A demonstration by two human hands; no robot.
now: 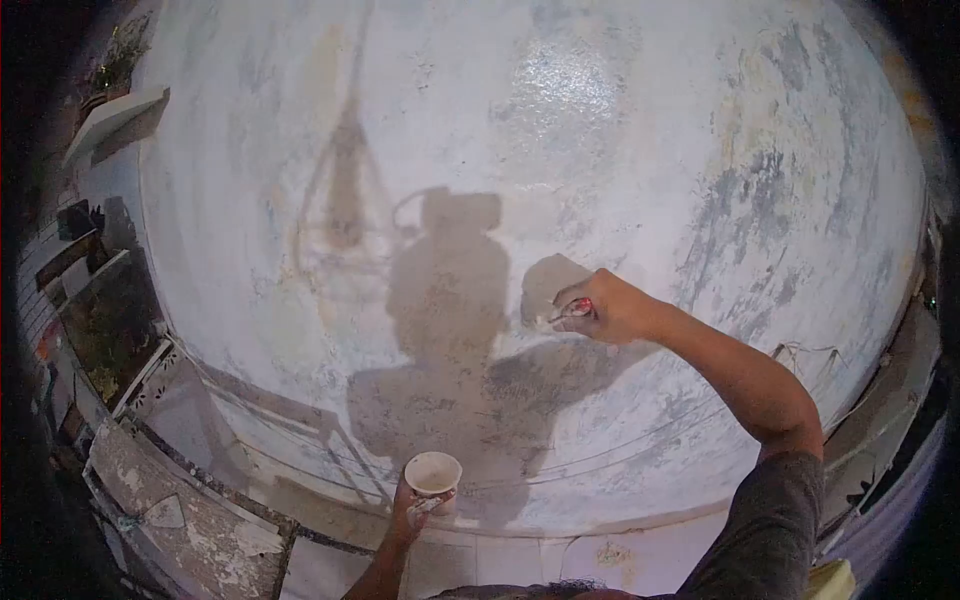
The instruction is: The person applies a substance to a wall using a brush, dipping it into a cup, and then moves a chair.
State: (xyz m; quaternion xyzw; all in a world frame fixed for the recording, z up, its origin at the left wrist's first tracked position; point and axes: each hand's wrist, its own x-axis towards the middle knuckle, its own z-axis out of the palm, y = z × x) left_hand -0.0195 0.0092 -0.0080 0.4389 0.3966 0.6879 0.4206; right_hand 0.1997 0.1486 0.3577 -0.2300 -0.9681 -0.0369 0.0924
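Note:
In the lower middle of the head view, my left hand (406, 514) is closed around a small white cup (434, 476), its mouth facing up. White smears show on the fingers at the cup's side. My right hand (622, 308) reaches out to the pale, patchy wall (600, 210) and grips a small red-handled tool (576, 309). The tool's head is at the wall surface, mostly hidden by the fingers, and I cannot tell whether it is a brush or a scraper. Shadows of my head, arm and hand fall across the wall around it.
A white shelf (115, 115) juts out at the upper left. Below it, a dark framed panel (112, 318) leans among other items. A worn board with flaking paint (180, 510) lies at the lower left. Grey, rough patches (755, 210) mark the wall's right side.

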